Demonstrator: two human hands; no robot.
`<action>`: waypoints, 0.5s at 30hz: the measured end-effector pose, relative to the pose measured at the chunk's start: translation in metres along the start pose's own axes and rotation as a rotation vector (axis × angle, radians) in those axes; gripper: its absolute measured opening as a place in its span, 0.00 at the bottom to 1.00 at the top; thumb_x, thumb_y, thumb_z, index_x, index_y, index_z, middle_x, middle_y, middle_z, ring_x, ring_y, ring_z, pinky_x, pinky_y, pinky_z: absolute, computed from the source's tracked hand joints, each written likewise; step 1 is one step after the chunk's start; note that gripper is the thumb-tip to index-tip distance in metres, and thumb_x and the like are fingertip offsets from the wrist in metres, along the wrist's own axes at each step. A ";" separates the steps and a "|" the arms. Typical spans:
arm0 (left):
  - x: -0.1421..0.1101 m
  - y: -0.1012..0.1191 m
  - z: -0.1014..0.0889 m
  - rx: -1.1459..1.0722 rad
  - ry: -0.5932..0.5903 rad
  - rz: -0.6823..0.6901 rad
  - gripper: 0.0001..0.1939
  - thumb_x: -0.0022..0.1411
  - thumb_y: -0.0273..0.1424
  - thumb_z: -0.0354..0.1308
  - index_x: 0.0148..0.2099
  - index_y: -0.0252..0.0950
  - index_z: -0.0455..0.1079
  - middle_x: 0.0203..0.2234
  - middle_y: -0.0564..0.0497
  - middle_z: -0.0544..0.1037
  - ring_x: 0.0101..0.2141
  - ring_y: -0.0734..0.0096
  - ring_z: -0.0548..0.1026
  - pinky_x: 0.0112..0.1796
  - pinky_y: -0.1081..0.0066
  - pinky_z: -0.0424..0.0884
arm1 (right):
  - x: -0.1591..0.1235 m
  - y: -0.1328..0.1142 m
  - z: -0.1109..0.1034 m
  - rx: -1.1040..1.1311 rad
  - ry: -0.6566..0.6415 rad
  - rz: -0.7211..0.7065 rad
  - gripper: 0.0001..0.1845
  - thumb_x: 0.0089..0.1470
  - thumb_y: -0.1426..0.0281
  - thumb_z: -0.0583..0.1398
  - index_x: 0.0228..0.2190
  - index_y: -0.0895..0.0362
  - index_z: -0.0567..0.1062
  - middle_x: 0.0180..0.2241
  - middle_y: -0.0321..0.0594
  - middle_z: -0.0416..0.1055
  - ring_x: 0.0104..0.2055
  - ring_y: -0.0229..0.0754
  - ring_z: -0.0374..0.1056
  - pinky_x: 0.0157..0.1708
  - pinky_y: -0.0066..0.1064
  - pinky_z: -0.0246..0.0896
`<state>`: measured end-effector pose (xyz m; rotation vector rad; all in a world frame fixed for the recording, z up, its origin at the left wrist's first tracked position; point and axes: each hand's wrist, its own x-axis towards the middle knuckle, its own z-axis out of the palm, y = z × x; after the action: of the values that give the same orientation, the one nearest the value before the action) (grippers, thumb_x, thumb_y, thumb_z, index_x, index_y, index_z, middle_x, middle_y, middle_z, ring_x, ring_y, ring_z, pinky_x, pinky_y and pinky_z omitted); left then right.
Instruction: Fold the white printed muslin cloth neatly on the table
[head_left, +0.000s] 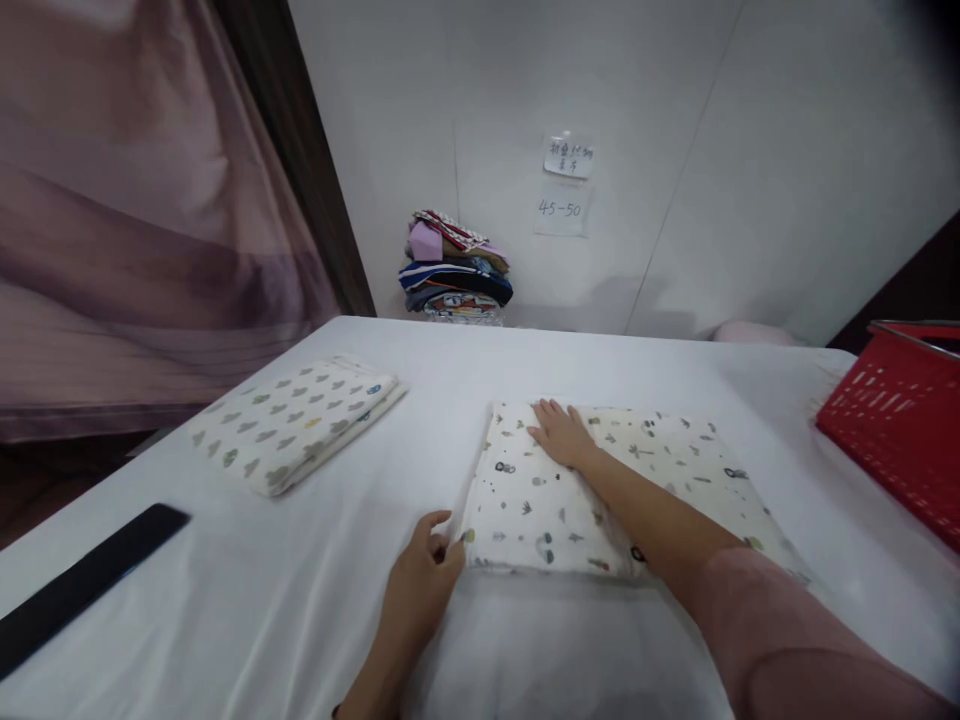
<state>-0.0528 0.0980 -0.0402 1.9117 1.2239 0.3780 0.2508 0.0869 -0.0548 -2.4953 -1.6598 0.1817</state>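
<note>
A white cloth (525, 500) printed with small grey and green plants and figures lies folded flat in front of me. My right hand (562, 434) presses on its upper left part, palm down with the fingers stretched out. My right forearm crosses the cloth and covers some of its middle. Beside the lower left corner is my left hand (426, 568), its fingers loosely bent and apart. The thumb is close to the cloth's edge; whether it touches, I cannot tell.
Another folded cloth (300, 415) with grey cloud prints lies at the left. A black strip (82, 585) is at the near left edge. On the right stands a red basket (896, 420). Stacked fabrics (456, 268) rise behind the white-covered table (450, 350), near paper signs (566, 185) on the wall.
</note>
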 end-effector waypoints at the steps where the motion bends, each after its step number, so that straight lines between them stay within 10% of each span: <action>1: 0.000 -0.001 0.000 -0.006 0.006 0.006 0.19 0.55 0.41 0.50 0.48 0.39 0.62 0.18 0.59 0.67 0.23 0.68 0.69 0.30 0.71 0.61 | 0.001 0.002 0.000 0.002 -0.030 0.019 0.36 0.61 0.51 0.36 0.64 0.56 0.49 0.67 0.41 0.37 0.68 0.46 0.30 0.63 0.47 0.24; 15: 0.004 -0.006 0.001 -0.059 0.041 -0.013 0.20 0.50 0.45 0.52 0.45 0.44 0.64 0.18 0.61 0.70 0.23 0.65 0.69 0.30 0.69 0.62 | -0.043 0.063 -0.015 0.006 -0.031 0.183 0.41 0.59 0.48 0.36 0.65 0.60 0.46 0.67 0.44 0.35 0.68 0.48 0.29 0.63 0.48 0.26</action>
<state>-0.0540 0.1021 -0.0464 1.8530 1.2378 0.4441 0.2944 0.0227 -0.0502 -2.6519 -1.4373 0.2456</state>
